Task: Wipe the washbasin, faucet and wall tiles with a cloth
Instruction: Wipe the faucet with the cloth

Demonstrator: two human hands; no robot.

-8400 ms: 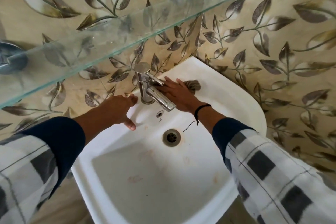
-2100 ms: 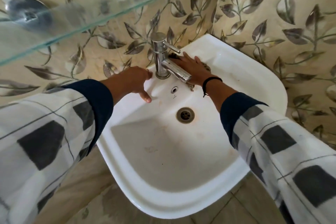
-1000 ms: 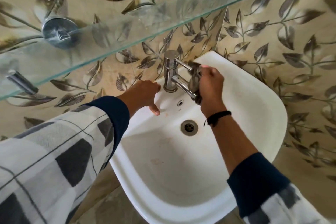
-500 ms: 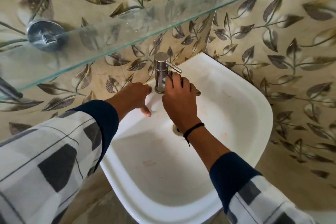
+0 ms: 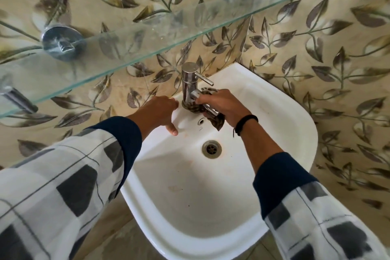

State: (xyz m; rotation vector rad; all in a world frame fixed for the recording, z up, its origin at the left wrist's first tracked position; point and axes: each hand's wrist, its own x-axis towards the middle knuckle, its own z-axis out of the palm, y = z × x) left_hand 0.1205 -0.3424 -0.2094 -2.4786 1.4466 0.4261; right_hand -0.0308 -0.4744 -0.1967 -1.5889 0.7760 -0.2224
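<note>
from my end i am seeing the right hand [image 5: 223,105] wrapping its grip round the spout of the faucet [image 5: 189,82], with the dark patterned cloth [image 5: 217,122] pinched between palm and metal. one fold is lying round the faucet's foot and a corner is hanging below the spout toward the bowl. half a second ago this hand was lying over the spout from above with the cloth mostly hidden, and a second ago it was working at the spout's tip, so the rubbing is travelling back toward the base. the left hand [image 5: 158,110] is staying where it was, on the back ledge of the washbasin [image 5: 295,133] just left of the faucet. its fingers are curling under, its grip is holding nothing i can make out, and its thumb is pointing down the inner wall. i am reading this as the faucet step nearing its end. the cloth is not touching the upright body and lever right now, brownish marks [image 5: 175,188] are showing in the bowl below the drain [image 5: 211,148], and the wall tiles [image 5: 316,48] behind the glass shelf [image 5: 147,34] are yet to be wiped.
</note>
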